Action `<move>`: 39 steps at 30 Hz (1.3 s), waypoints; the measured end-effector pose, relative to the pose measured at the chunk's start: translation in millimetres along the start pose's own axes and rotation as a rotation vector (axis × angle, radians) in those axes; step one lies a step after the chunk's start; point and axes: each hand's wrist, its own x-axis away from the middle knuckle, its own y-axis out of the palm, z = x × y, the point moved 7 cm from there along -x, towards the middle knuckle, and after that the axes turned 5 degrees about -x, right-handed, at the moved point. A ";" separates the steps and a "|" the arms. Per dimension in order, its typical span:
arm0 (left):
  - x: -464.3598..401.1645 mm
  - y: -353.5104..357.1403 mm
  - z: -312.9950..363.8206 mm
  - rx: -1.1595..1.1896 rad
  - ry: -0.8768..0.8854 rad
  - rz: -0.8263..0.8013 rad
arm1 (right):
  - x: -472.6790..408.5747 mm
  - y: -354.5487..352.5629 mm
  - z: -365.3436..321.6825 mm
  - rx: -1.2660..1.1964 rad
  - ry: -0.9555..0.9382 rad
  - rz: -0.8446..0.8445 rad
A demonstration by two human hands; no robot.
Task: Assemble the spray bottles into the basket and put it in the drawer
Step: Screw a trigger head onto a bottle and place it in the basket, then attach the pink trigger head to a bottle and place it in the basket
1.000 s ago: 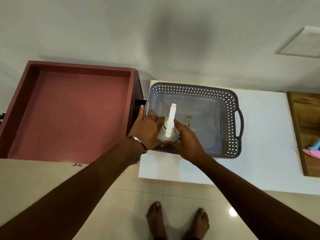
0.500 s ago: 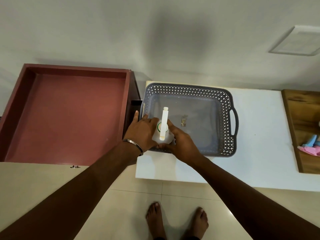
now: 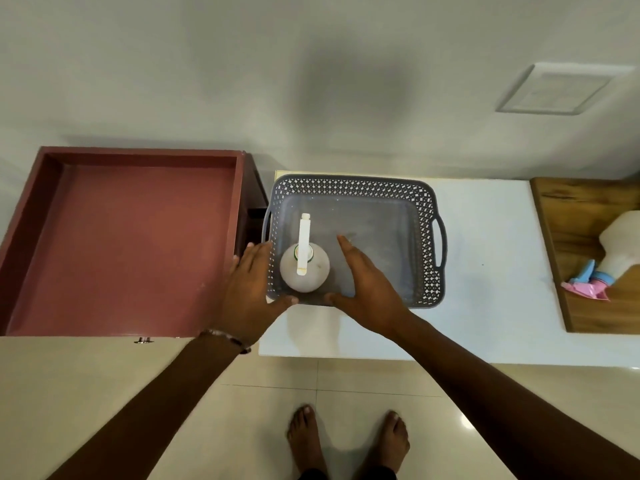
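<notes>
A grey lattice basket (image 3: 426, 233) sits on the white table (image 3: 485, 258). A white spray bottle (image 3: 304, 266) with a white nozzle stands upright in the basket's near left corner. My left hand (image 3: 251, 289) is spread open just left of the bottle, over the basket's left rim, and holds nothing. My right hand (image 3: 367, 285) is spread open just right of the bottle, inside the basket, also holding nothing. A second white bottle with a pink and blue spray head (image 3: 609, 265) lies on a wooden board at the far right. The red-brown drawer (image 3: 121, 244) stands open at the left.
The wooden board (image 3: 585, 292) lies on the table's right end. A wall with a white switch plate (image 3: 557, 90) is behind. My bare feet (image 3: 346, 441) are on the beige tile floor in front of the table.
Both hands have let go of the white spray bottle and drawn apart to either side. The bottle now stands on its own in the basket. The second bottle has come into view at the right.
</notes>
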 end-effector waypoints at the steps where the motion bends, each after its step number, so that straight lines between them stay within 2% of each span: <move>1: 12.9 -4.8 1.2 0.060 -0.029 0.081 | 4.8 -8.1 -0.2 0.008 -0.007 0.014; 3: 43.8 -9.3 2.9 0.096 -0.095 0.234 | 15.1 -23.6 0.6 0.028 -0.022 0.045; 5: 72.7 -0.2 10.6 0.080 -0.139 0.267 | 27.7 -42.1 3.4 0.055 -0.025 0.084; 11: 87.5 48.7 94.6 0.181 0.058 0.024 | 69.1 -115.1 25.4 0.088 0.044 0.180; 18: 1.8 69.0 229.8 0.191 0.275 -0.026 | 114.2 -214.5 84.8 0.096 0.186 0.315; 25: -73.4 154.4 372.3 0.090 0.440 -0.151 | 156.6 -308.5 170.3 0.084 0.257 0.439; 31: -118.2 230.5 460.3 -0.025 0.506 -0.253 | 171.7 -366.3 247.2 0.080 0.343 0.440; 35: -139.8 265.2 493.5 -0.058 0.558 -0.311 | 169.2 -388.9 279.6 0.264 0.362 0.406; 39: -156.5 288.7 503.6 -0.117 0.582 -0.360 | 148.4 -397.0 300.4 0.536 0.378 0.277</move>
